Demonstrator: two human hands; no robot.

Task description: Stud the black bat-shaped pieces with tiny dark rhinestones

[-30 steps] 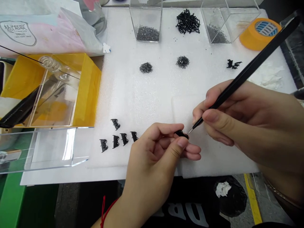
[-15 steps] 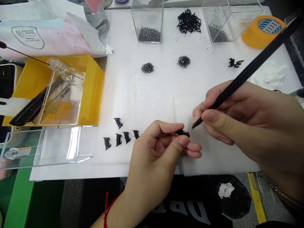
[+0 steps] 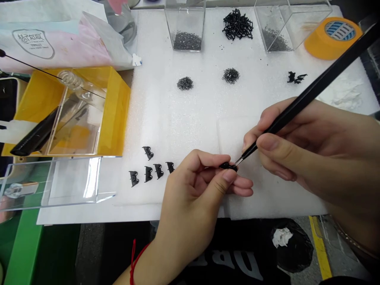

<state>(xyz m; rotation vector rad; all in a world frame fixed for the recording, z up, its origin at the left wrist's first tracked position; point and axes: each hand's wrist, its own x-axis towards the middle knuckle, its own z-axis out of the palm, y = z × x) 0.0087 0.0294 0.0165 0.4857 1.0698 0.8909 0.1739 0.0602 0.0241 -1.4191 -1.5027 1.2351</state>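
Head camera is looking down past a red cord [image 3: 136, 259] that's circling the wrist of the left hand [image 3: 192, 202]. That hand is pinching a small black part [image 3: 226, 165] between thumb and forefinger, holding it over the near side of a white foam sheet [image 3: 202, 118], and the fingertips are covering enough of it that I can't make out the full shape. Right hand [image 3: 299, 146] is gripping a long black tool [image 3: 311, 95] kinda like a pen, with the thin metal tip meeting the right end of the part; can't tell if it's actually pressing. Just left of the left hand, five black pieces [image 3: 148, 174] are lying on the foam, four in a rough row and one sitting slightly farther up. Over on the left, a clear plastic box [image 3: 74, 200] is lying near the table edge, and right behind it a yellow bin [image 3: 117, 114] is holding a black handle [image 3: 35, 136] and some glass bottle thing [image 3: 69, 78]. Farther out, two little dark piles [image 3: 185, 83] are sitting apart, with a few black bits [image 3: 292, 77] lying off to the right. Way at the back, a clear container [image 3: 187, 41] is holding dark grains, a tangled black heap [image 3: 238, 24] is sitting beside it, and an orange roll [image 3: 323, 45] is resting at far right.
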